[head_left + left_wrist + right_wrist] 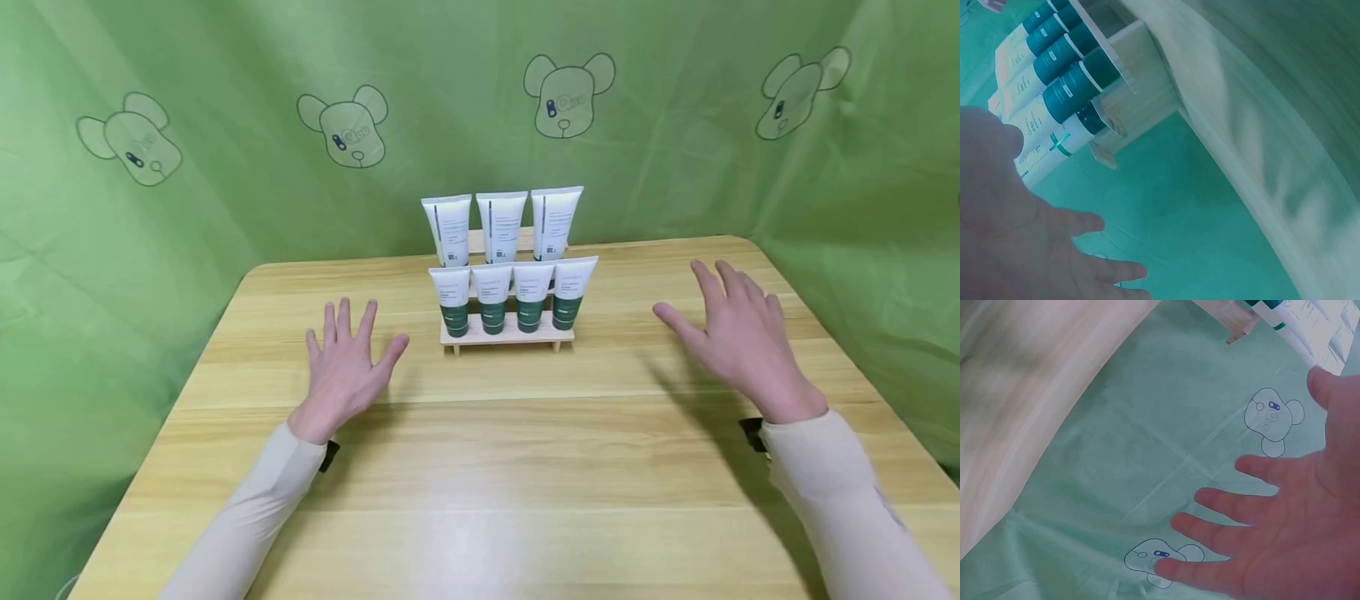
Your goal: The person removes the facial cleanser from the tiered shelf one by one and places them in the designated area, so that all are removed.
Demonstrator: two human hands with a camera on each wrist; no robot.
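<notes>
A tiered wooden rack stands toward the back of the table. Several small white tubes with dark green lower parts fill its front step. Behind them are three larger white tubes, their lower ends partly hidden. My left hand hovers left of the rack, fingers spread, holding nothing. To the right of the rack, my right hand is held above the table with its fingers extended and nothing in it. The left wrist view shows the green-and-white tubes beyond the left palm. Neither hand touches the tubes.
The light wooden table reaches back to a green curtain printed with bear heads, which also hangs along both sides. Both forearms, in pale sleeves, extend over the table's front part.
</notes>
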